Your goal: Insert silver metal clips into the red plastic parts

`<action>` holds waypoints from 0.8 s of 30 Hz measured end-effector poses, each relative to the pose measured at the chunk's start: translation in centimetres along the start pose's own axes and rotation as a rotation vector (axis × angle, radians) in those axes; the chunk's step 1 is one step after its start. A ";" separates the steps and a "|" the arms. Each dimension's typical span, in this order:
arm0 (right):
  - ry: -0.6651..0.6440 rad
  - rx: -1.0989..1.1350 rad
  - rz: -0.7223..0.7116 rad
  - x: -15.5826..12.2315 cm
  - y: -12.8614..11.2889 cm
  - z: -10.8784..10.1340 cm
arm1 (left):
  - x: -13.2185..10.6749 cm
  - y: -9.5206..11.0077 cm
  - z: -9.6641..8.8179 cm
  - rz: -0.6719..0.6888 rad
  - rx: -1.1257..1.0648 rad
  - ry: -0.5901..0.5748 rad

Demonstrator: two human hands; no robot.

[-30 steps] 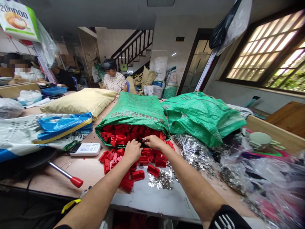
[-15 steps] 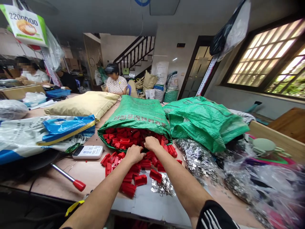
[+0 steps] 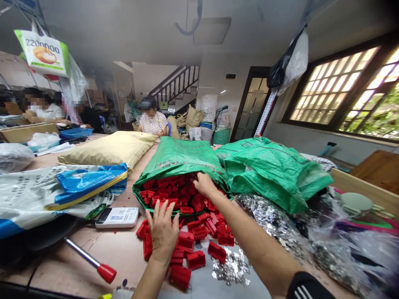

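Observation:
A green woven sack (image 3: pixel 181 160) lies on the table with its mouth toward me, spilling red plastic parts (image 3: pixel 190 243) onto the tabletop. My left hand (image 3: pixel 162 229) lies flat on the spilled red parts, fingers spread and stretched out. My right hand (image 3: pixel 204 184) reaches into the sack's mouth, resting on the red parts inside with its fingers curled; I cannot see what they hold. A small heap of silver metal pieces (image 3: pixel 230 268) lies just right of the red parts.
A second green sack (image 3: pixel 274 170) and clear bags of silver pieces (image 3: pixel 280 226) fill the right. A white device (image 3: pixel 117 216), a red-tipped metal rod (image 3: pixel 93 262), a blue-and-white bag (image 3: pixel 62 189) and a yellow sack (image 3: pixel 109 147) lie left. Other people sit beyond the table.
My left hand has pulled back from the sack's mouth and opened flat on the spilled parts. My right hand has pushed farther into the sack. More red parts lie on the table.

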State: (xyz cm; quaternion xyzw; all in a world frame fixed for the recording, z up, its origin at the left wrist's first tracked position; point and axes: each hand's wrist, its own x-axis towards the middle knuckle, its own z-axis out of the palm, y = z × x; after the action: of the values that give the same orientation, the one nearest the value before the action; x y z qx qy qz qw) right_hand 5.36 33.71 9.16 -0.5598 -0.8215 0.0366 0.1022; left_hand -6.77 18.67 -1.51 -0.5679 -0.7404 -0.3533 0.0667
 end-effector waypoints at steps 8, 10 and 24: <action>0.080 0.101 -0.134 3.6 0.5 -5.5 | -0.6 -2.4 0.6 -0.087 0.088 0.034; 0.083 0.096 -0.124 4.2 0.2 -6.7 | -0.5 -2.8 0.8 -0.093 0.068 0.042; 0.063 0.101 -0.115 5.0 0.0 -7.6 | -0.4 -3.3 1.5 -0.103 0.025 0.091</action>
State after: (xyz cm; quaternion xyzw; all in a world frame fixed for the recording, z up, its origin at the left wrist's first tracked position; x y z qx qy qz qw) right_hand 5.20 37.88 17.26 -0.5068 -0.8457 0.0543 0.1581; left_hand -9.05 18.87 -4.30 -0.5114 -0.7694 -0.3722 0.0891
